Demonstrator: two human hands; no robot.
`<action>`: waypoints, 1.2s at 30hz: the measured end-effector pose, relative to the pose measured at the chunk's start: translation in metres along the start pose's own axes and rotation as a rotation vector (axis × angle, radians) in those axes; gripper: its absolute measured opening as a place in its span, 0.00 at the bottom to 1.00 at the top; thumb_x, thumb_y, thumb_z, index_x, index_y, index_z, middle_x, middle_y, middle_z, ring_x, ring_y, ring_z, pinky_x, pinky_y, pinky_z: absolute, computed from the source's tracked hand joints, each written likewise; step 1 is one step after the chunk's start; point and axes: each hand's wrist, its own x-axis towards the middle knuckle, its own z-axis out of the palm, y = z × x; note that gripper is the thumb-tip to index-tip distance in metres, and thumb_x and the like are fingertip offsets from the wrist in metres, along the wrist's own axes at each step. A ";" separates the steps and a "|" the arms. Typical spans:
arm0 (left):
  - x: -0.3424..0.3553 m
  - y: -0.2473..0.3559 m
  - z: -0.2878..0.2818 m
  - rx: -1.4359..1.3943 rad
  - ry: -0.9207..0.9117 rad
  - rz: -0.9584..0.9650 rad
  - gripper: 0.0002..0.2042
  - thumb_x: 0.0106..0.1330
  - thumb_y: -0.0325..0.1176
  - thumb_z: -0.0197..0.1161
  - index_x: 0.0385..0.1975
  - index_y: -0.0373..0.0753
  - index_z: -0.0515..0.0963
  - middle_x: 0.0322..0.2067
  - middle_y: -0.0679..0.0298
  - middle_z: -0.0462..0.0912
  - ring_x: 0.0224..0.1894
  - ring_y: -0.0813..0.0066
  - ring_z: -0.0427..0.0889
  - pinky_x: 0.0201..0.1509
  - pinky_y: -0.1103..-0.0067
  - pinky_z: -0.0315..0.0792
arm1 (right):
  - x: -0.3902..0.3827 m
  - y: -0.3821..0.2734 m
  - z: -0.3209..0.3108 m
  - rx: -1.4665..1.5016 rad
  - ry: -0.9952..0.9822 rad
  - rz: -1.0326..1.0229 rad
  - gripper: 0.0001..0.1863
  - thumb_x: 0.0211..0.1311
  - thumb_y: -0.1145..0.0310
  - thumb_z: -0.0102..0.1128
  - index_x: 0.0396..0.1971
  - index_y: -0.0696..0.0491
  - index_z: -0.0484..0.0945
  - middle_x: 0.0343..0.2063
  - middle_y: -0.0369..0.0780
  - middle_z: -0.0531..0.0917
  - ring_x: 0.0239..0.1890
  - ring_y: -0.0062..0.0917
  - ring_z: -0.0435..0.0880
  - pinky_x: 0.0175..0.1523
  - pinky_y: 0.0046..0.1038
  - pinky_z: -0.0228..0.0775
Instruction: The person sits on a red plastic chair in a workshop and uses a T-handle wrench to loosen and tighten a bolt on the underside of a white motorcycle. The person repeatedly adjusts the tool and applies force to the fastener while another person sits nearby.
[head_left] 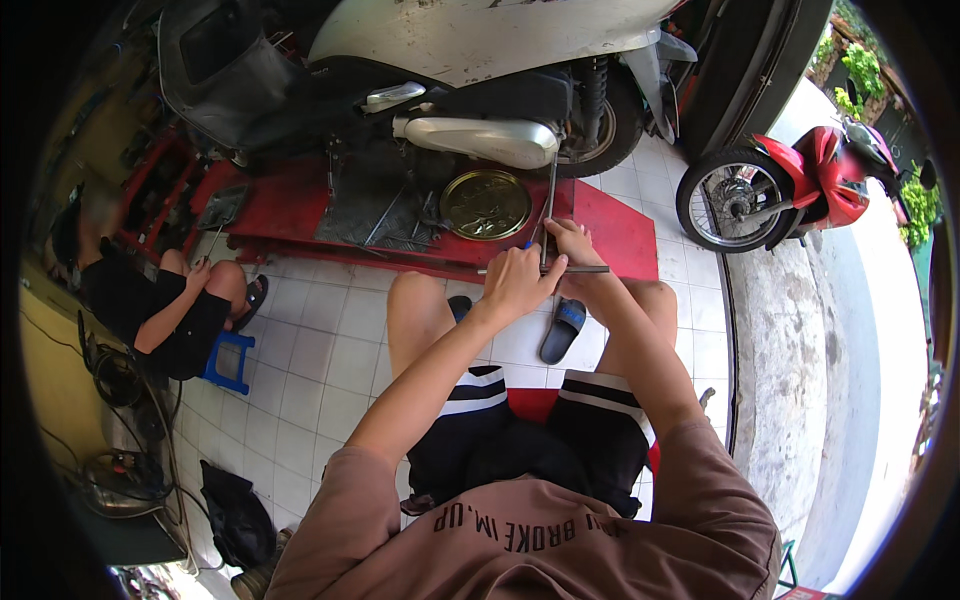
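Both of my hands are closed on a long metal T-handle wrench [551, 190]. My left hand [515, 285] grips its crossbar. My right hand [570, 242] is wrapped around the wrench close beside it, where the shaft meets the bar. The shaft runs away from me to the right end of the silver engine cover [480, 138] on a scooter [470, 45]. Whether its tip sits on a bolt is too small to tell. Left of the shaft, a round golden metal pan [486, 205] rests on the red lift platform [610, 225]. A small blue spot shows by my left fingers.
A dark tray with several tools [385, 215] lies left of the pan. Another person [150, 290] sits at the left by a blue stool [230, 362], holding a thin tool. A red motorbike [800, 185] stands at the right. A sandal [563, 332] lies below my hands on white floor tiles.
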 end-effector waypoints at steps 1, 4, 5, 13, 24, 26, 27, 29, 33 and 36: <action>0.007 0.000 -0.001 0.026 -0.003 0.014 0.25 0.64 0.52 0.54 0.21 0.32 0.74 0.17 0.45 0.77 0.24 0.46 0.80 0.32 0.59 0.73 | 0.013 -0.001 -0.006 -0.047 -0.041 0.047 0.28 0.67 0.51 0.45 0.56 0.59 0.70 0.46 0.44 0.79 0.55 0.29 0.71 0.60 0.27 0.58; 0.034 0.008 0.020 0.001 0.001 0.090 0.23 0.64 0.51 0.54 0.23 0.32 0.74 0.15 0.46 0.77 0.23 0.46 0.80 0.31 0.59 0.73 | 0.077 0.045 -0.053 -0.257 0.072 0.019 0.28 0.66 0.43 0.40 0.55 0.46 0.74 0.51 0.42 0.79 0.64 0.38 0.64 0.69 0.40 0.43; 0.035 0.001 0.023 -0.002 -0.007 0.064 0.23 0.64 0.51 0.55 0.24 0.32 0.74 0.15 0.46 0.76 0.23 0.46 0.80 0.30 0.59 0.73 | 0.079 0.043 -0.045 -0.292 0.059 0.037 0.28 0.65 0.43 0.39 0.54 0.44 0.74 0.52 0.41 0.78 0.65 0.39 0.63 0.70 0.43 0.40; 0.031 -0.003 0.032 -0.094 -0.051 0.023 0.20 0.63 0.48 0.55 0.25 0.32 0.71 0.12 0.49 0.74 0.18 0.47 0.77 0.26 0.60 0.71 | 0.065 0.054 -0.037 -0.259 0.045 -0.061 0.22 0.66 0.49 0.42 0.44 0.47 0.80 0.51 0.49 0.77 0.66 0.56 0.52 0.70 0.48 0.34; 0.034 -0.005 0.033 -0.150 -0.030 -0.017 0.20 0.63 0.48 0.56 0.26 0.33 0.71 0.11 0.51 0.75 0.16 0.50 0.78 0.23 0.63 0.72 | 0.049 0.011 -0.032 -0.272 -0.012 -0.136 0.16 0.68 0.59 0.46 0.34 0.56 0.77 0.24 0.36 0.75 0.35 0.27 0.70 0.46 0.30 0.51; 0.035 -0.007 0.032 -0.180 -0.030 -0.017 0.19 0.63 0.46 0.57 0.28 0.32 0.71 0.11 0.50 0.74 0.17 0.48 0.77 0.24 0.61 0.70 | 0.052 0.016 -0.031 -0.321 0.038 -0.138 0.19 0.66 0.53 0.43 0.33 0.51 0.80 0.24 0.39 0.81 0.45 0.40 0.73 0.65 0.40 0.38; 0.036 -0.007 0.032 -0.172 -0.028 -0.015 0.19 0.63 0.46 0.57 0.28 0.32 0.71 0.11 0.50 0.74 0.17 0.48 0.77 0.23 0.62 0.70 | 0.053 0.018 -0.030 -0.340 0.055 -0.136 0.21 0.66 0.51 0.42 0.33 0.49 0.81 0.24 0.41 0.82 0.49 0.44 0.74 0.72 0.43 0.33; 0.036 -0.008 0.031 -0.158 -0.025 -0.011 0.19 0.62 0.46 0.57 0.28 0.32 0.72 0.12 0.50 0.74 0.17 0.48 0.77 0.23 0.62 0.70 | 0.056 0.021 -0.030 -0.342 0.060 -0.120 0.21 0.66 0.50 0.42 0.33 0.48 0.81 0.25 0.41 0.83 0.49 0.44 0.74 0.72 0.42 0.34; 0.037 -0.009 0.032 -0.171 -0.027 -0.034 0.18 0.62 0.45 0.58 0.26 0.32 0.72 0.11 0.51 0.74 0.17 0.48 0.77 0.23 0.62 0.70 | 0.061 0.024 -0.028 -0.302 0.060 -0.098 0.21 0.66 0.50 0.42 0.33 0.49 0.81 0.25 0.41 0.83 0.50 0.45 0.75 0.72 0.42 0.35; 0.035 -0.012 0.032 -0.177 -0.036 0.016 0.17 0.61 0.45 0.59 0.26 0.33 0.72 0.11 0.53 0.73 0.17 0.50 0.77 0.24 0.63 0.70 | 0.062 0.028 -0.029 -0.298 0.081 -0.123 0.22 0.66 0.49 0.43 0.33 0.49 0.81 0.25 0.42 0.83 0.49 0.46 0.75 0.72 0.41 0.39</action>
